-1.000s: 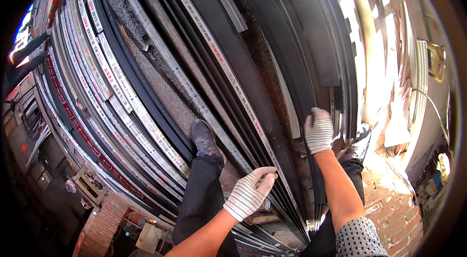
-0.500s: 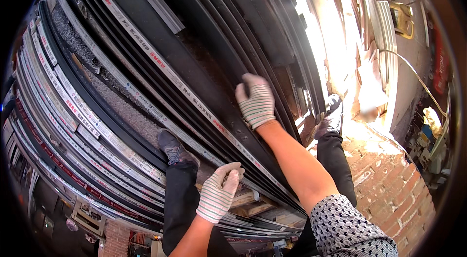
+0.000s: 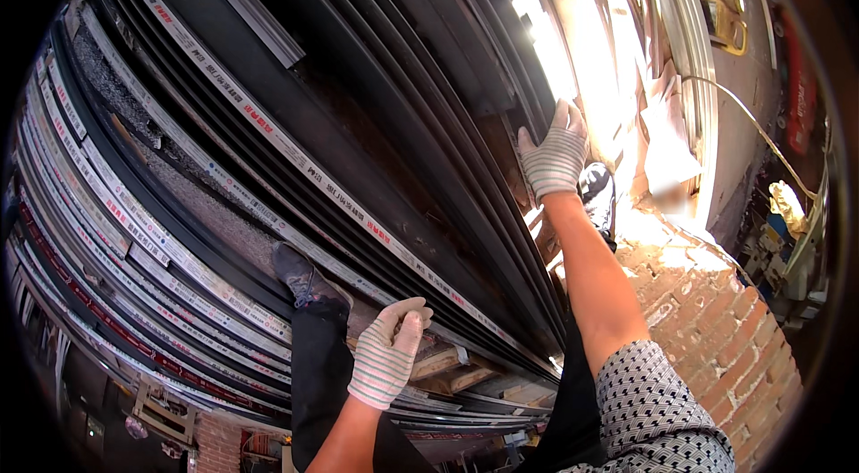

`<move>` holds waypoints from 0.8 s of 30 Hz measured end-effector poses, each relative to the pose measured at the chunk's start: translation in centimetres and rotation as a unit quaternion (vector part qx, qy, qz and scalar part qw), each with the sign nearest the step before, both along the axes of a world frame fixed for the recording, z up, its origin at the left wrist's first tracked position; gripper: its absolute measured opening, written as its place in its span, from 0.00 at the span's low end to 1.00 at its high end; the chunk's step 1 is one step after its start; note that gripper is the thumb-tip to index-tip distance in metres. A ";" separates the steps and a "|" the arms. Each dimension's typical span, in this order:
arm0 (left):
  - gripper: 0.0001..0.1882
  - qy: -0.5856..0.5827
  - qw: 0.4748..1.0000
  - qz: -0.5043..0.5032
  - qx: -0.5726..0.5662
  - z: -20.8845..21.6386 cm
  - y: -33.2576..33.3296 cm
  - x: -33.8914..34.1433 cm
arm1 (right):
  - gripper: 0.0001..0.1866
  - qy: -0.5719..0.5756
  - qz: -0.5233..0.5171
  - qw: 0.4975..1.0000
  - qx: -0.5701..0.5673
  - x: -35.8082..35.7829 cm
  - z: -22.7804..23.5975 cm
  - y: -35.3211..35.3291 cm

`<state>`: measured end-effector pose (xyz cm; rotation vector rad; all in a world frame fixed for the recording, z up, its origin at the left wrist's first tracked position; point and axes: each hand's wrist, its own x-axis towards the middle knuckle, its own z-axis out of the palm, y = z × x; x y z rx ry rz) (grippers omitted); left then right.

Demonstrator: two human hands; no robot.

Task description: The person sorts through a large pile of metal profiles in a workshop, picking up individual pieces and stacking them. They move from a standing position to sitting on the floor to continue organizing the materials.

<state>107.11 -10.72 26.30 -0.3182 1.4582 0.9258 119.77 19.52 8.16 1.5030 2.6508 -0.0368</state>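
White-gloved left hand [image 3: 388, 355]: near; fingers loosely curled, released
Right hand [image 3: 553, 155]: over dark profiles [image 3: 510, 70]; thumb apart, grip cannot tell

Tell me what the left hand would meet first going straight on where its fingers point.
The left hand would likely meet the long dark profiles just ahead, though depth is unclear and it may pass above them.

Harsh upper-right glare, dim left, curved edges
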 end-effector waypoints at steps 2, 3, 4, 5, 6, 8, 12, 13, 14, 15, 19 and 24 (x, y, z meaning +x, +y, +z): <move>0.20 0.001 1.000 -0.003 0.006 -0.2 0.2 0.0 | 0.36 -0.072 -0.028 0.996 -0.038 1.9 -1.5 1.4; 0.20 0.003 1.000 -0.003 0.007 -0.3 0.1 0.0 | 0.36 -0.123 -0.073 0.984 -0.102 2.2 -2.0 2.4; 0.20 0.004 1.000 0.001 0.000 -0.2 0.1 -0.1 | 0.35 -0.125 -0.070 0.984 -0.109 2.2 -2.0 2.9; 0.20 0.004 1.000 0.004 -0.007 -0.1 0.3 -0.4 | 0.34 -0.127 -0.066 0.983 -0.116 2.3 -1.8 3.5; 0.20 0.005 1.000 0.009 -0.015 0.1 0.4 -0.6 | 0.34 -0.129 -0.062 0.982 -0.124 2.0 -1.2 3.8; 0.19 0.007 1.000 0.009 -0.014 0.1 0.3 -0.6 | 0.32 -0.122 -0.059 0.987 -0.088 1.8 0.4 4.7; 0.19 -0.001 1.000 0.012 -0.009 0.0 0.2 -0.3 | 0.35 -0.120 -0.044 0.991 -0.031 4.2 0.9 8.1; 0.19 -0.002 1.000 0.012 -0.009 -0.1 0.2 -0.4 | 0.33 -0.108 -0.037 0.993 -0.039 4.6 0.6 8.5; 0.19 -0.003 1.000 0.011 -0.008 -0.1 0.2 -0.4 | 0.31 -0.097 -0.031 0.994 -0.048 4.9 0.3 8.7; 0.19 -0.002 1.000 0.012 -0.008 -0.1 0.3 -0.5 | 0.28 -0.084 -0.042 0.994 -0.053 5.0 -0.1 8.6; 0.21 0.001 1.000 0.016 -0.013 0.1 0.5 -0.7 | 0.22 -0.070 -0.066 0.994 -0.055 4.3 -1.0 7.4; 0.22 0.004 1.000 0.007 -0.006 -0.1 0.5 -0.6 | 0.23 -0.062 -0.028 0.997 -0.021 4.8 -1.0 6.9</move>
